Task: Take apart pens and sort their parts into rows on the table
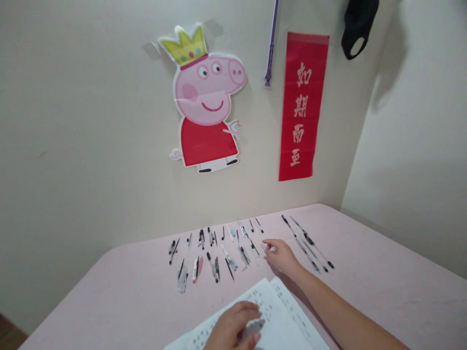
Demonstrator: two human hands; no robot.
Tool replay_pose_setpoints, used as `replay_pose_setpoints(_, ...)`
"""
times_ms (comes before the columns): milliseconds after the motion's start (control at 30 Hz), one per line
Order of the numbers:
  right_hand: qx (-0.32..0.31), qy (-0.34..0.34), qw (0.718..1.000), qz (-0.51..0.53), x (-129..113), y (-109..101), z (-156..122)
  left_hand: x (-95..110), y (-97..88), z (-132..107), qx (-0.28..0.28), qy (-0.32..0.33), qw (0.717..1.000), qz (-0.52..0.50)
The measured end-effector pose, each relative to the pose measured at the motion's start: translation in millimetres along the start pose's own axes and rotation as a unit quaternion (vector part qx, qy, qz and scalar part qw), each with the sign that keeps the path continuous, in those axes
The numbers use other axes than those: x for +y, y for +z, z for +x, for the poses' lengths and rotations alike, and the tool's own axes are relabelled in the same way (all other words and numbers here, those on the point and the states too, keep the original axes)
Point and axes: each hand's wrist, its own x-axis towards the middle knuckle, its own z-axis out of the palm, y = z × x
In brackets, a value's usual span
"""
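My right hand point(281, 256) reaches over the pink tabletop, its fingers pinched around a small clear piece point(269, 248), perhaps a pen part. Beside it lie rows of taken-apart pens: a dark refill point(252, 244), clear barrels point(243, 255) and black caps. My left hand point(235, 325) rests curled on white sheets point(280, 316) with handwritten marks. Something greyish shows under its fingers, too unclear to name. To the right of my right hand lie several long whole pens point(308, 248), side by side.
The pink-covered table point(120, 291) meets the wall at the back. Further left are a white-and-red pen point(195, 270) and more refills and barrels point(182, 279). On the wall hang a cartoon pig cutout point(207, 136), a red banner point(304, 107), a purple cord point(271, 43) and a black mask point(359, 24).
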Motion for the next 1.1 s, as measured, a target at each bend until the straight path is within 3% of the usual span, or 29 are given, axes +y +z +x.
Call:
replay_pose_setpoints(100, -0.047, 0.089, 0.979, 0.175, -20, -2, -8, 11, -5.5, 4, 0.061, -0.023, 0.998, -0.013)
replay_pose_setpoints(233, -0.125, 0.164, 0.930, 0.303, -56, -4, -30, 21, -11.0, 5, 0.115, -0.036, 0.993, 0.013)
replay_pose_setpoints(400, -0.228, 0.181, 0.896, 0.336, -86, 10, -66, 28, -16.6, 5, 0.144, 0.004, 0.986, 0.081)
replay_pose_setpoints(500, -0.239, 0.214, 0.886, 0.335, -95, 22, -82, 33, -17.1, 5, 0.157, 0.033, 0.981, 0.106)
replay_pose_setpoints(633, -0.251, 0.239, 0.884, 0.315, -99, 33, -92, 38, -15.7, 6, 0.169, 0.023, 0.979, 0.110)
replay_pose_setpoints(767, -0.262, 0.201, 0.897, 0.293, -91, 41, -94, 38, -16.8, 4, 0.191, 0.003, 0.975, 0.112)
replay_pose_setpoints(867, -0.233, 0.113, 0.935, 0.241, -75, 40, -86, 37, -20.7, 5, 0.191, 0.001, 0.973, 0.129)
replay_pose_setpoints(1000, -0.128, -0.020, 0.988, 0.087, -48, 20, -62, 34, -25.0, 8, 0.198, 0.020, 0.970, 0.141)
replay_pose_setpoints(1100, -0.023, -0.094, 0.991, -0.090, -25, -5, -40, 33, -25.1, 10, 0.199, 0.007, 0.970, 0.139)
